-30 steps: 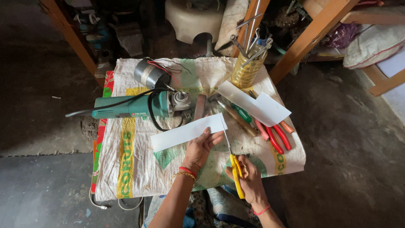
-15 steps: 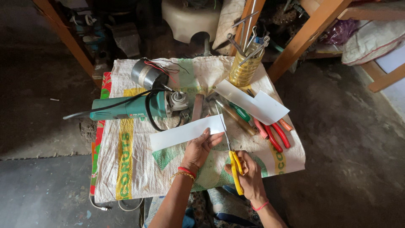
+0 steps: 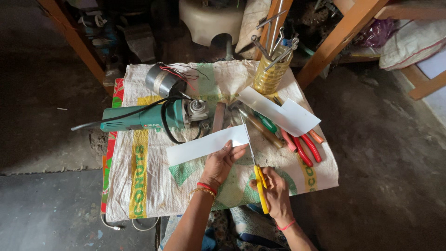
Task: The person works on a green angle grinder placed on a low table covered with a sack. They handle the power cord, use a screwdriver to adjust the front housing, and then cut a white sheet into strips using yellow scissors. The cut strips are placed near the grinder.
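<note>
Two hands over the work, both busy. Going big to small.

Woven sack (image 3: 139, 186) covers the low table and everything sits on it. Green angle grinder (image 3: 148, 118) lies across the upper left, black cord looping off it, with a small grey motor (image 3: 160, 81) and its red wires just behind. Yellow jar (image 3: 272, 76) stuffed with metal tools stands at the back right. Loose white sheet (image 3: 283, 114) lies over a spread of hand tools, red-handled pliers (image 3: 306, 151) sticking out below it.

White paper strip (image 3: 204, 145) lies flat at table centre, running from lower left up to the right. Left hand (image 3: 222, 162) is closed on its right end, fingers spread on top, thumb side underneath as far as I can tell. Right hand (image 3: 274, 188) is clamped around the yellow handles of the scissors (image 3: 254, 160). Blades point away from me, right at the strip's right end. Can't tell from here whether the blades are parted or closed, too thin at this size.

Change over the last second: very little. Strip, both hands and scissors sit about where they were; the frame has only drifted a touch. Blade tip remains at the paper's right edge, so I read it as a cut being lined up or barely begun, no offcut visible beside the strip.
</note>
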